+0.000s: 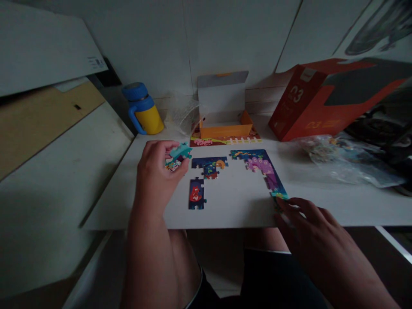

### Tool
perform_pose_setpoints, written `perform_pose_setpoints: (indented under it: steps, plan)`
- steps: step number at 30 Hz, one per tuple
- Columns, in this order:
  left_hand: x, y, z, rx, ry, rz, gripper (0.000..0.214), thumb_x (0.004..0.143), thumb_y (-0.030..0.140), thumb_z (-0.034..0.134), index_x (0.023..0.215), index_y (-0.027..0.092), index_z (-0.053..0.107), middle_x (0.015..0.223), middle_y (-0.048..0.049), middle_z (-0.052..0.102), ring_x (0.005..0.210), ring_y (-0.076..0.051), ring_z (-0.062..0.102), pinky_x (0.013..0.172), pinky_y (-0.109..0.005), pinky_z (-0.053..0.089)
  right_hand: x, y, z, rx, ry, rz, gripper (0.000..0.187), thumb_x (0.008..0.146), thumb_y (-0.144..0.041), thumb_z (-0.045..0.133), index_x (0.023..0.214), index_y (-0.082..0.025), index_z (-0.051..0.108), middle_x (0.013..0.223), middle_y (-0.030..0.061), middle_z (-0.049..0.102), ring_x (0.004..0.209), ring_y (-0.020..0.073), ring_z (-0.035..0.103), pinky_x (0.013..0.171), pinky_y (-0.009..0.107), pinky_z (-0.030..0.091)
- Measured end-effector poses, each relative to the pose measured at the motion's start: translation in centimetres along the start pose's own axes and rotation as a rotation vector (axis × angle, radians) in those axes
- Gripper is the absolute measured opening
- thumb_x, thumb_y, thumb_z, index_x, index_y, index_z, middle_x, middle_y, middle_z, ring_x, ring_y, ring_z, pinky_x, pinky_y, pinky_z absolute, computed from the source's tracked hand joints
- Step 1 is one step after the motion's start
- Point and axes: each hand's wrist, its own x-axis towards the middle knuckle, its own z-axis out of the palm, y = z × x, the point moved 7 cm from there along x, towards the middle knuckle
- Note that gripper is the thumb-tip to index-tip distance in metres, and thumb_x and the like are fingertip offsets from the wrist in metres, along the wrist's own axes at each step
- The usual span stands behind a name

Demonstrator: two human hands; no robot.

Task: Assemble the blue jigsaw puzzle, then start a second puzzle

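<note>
Left hand (157, 171), 9 o'clock: my fingers pinch a teal puzzle piece (180, 150); further pieces (173, 165) beneath, mostly hidden. Right hand (305, 219), 5 o'clock: my fingertips half cover a green piece (278, 195) at the end of the purple strip (267, 171); pinching or pressing, cannot tell.

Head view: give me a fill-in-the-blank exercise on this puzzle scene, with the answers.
1. The left hand holds a teal piece, while the right hand touches the end piece of the purple strip, which lies on the white ____.
2. The bottle with the yellow body has a ____ lid.
3. The clear bag of loose pieces lies to the ____ of the assembled sections.

Missing words: table; blue; right.
</note>
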Motion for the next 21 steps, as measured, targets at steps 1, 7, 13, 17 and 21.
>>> perform_pose_setpoints:
  steps: [1,7,13,17,21]
  plan:
    - [0.0,1.4,0.3,-0.032,-0.005,0.052,0.035,0.089,0.016,0.081,0.12,0.024,0.067,0.123,-0.0056,0.066,0.11,-0.023,0.07,0.097,-0.039,0.064,0.3,-0.3,-0.4,0.017,0.006,0.001,0.038,0.111,-0.039,0.04,0.121,-0.024,0.074,0.123,0.0173,0.075,0.116,0.0395,0.07,0.092,0.057,0.059]
    - [-1.9,9.7,4.0,-0.258,-0.142,0.271,0.037,0.094,0.012,0.078,0.125,0.023,0.063,0.124,-0.0078,0.066,0.123,-0.025,0.066,0.108,-0.044,0.059,2.4,-1.0,-2.7,0.528,0.065,0.337,0.046,0.106,-0.056,0.06,0.141,-0.027,0.064,0.117,0.0125,0.078,0.09,0.0267,0.076,0.072,0.038,0.063]
    - [-4.4,13.9,7.7,-0.409,-0.351,0.314,0.041,0.095,0.01,0.076,0.13,0.023,0.061,0.129,-0.0101,0.063,0.128,-0.027,0.064,0.112,-0.044,0.057,5.2,-1.3,-1.8,1.11,0.027,0.492,0.031,0.104,-0.053,0.067,0.108,-0.022,0.071,0.087,0.0047,0.074,0.075,0.0187,0.068,0.065,0.028,0.057]
    - [-4.5,13.5,8.9,-0.498,-0.468,0.24,0.05,0.092,0.013,0.082,0.136,0.023,0.06,0.134,-0.0092,0.064,0.125,-0.024,0.065,0.11,-0.041,0.057,5.8,0.3,-0.7,1.139,0.038,0.497,0.033,0.101,-0.051,0.072,0.115,-0.022,0.071,0.088,0.0046,0.075,0.076,0.0192,0.068,0.064,0.029,0.054]
    - [-4.4,11.8,10.0,-0.572,-0.596,0.069,0.045,0.1,0.019,0.075,0.142,0.026,0.062,0.127,-0.0049,0.073,0.097,-0.016,0.071,0.092,-0.033,0.059,5.9,2.1,0.8,1.099,-0.084,0.502,0.055,0.091,-0.051,0.083,0.134,-0.023,0.064,0.082,0.0012,0.074,0.068,0.019,0.066,0.059,0.03,0.051]
